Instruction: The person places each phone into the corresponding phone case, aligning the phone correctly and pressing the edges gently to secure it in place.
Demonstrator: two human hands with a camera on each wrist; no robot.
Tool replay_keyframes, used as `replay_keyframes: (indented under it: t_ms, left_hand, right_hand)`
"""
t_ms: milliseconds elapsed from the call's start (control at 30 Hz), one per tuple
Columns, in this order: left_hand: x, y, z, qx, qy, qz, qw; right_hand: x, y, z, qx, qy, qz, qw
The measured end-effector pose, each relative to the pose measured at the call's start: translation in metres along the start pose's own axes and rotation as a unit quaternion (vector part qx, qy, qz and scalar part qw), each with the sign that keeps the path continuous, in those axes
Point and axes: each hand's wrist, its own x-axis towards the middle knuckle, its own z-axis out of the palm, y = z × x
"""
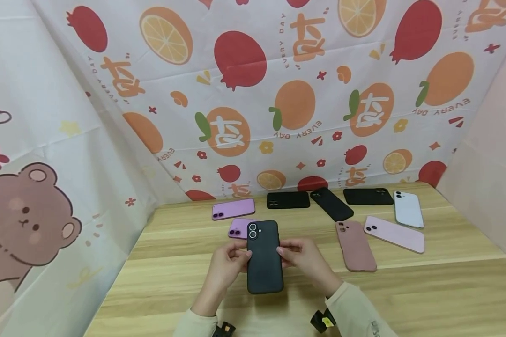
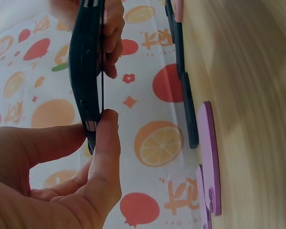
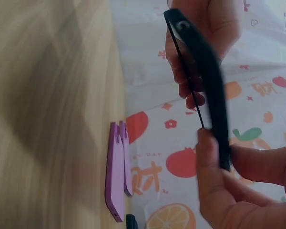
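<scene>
Fingers (image 1: 245, 255), left and right, are pinched along a dark phone case (image 1: 263, 262).
Judged light and somewhat pliant — best gripped by its sides, lens rings (image 1: 252, 228) untouched.

The dark phone (image 1: 264, 264) (two ringed lenses (image 1: 253, 234) in one corner) is held aloft, its back showing.

In the head view the matte black rectangular phone (image 1: 264, 264) hides the right end of the nearer purple rectangular phone (image 1: 242, 224) and some fingertips of the left hand (image 1: 227, 263) and right hand (image 1: 307, 258), while the left wrist view's top edge cuts the black phone off.
</scene>
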Motion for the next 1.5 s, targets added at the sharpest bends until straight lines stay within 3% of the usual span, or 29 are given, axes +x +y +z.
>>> replay_keyframes:
  t_ms: [267, 500, 667, 933, 1233, 1400, 1500]
  left_hand:
    - [-0.003, -0.011, -0.009, 0.014, 0.008, -0.024, 0.9996]
    - [-0.006, -0.023, -0.016, 0.039, 0.000, -0.048, 0.9981]
    - [-0.004, -0.028, -0.017, 0.070, 0.003, -0.052, 0.9962]
    - [-0.001, -0.033, -0.019, 0.101, 0.004, -0.065, 0.9928]
    - [-0.001, -0.041, -0.020, 0.179, -0.002, -0.024, 0.9835]
    - [0.000, -0.042, -0.017, 0.242, -0.006, 0.019, 0.9701]
    - [0.000, -0.041, -0.015, 0.267, -0.007, 0.028, 0.9633]
  right_hand:
    - [-0.006, 0.008, 0.010, -0.063, -0.064, 0.000, 0.996]
    - [-0.007, 0.015, 0.019, -0.017, -0.128, 0.025, 0.991]
    - [-0.007, 0.019, 0.023, 0.013, -0.140, 0.048, 0.989]
    - [-0.004, 0.025, 0.030, 0.042, -0.114, 0.077, 0.990]
    - [-0.004, 0.027, 0.033, 0.063, -0.122, 0.103, 0.985]
    - [-0.004, 0.028, 0.034, 0.072, -0.127, 0.119, 0.982]
    - [-0.003, 0.030, 0.034, 0.076, -0.129, 0.123, 0.981]
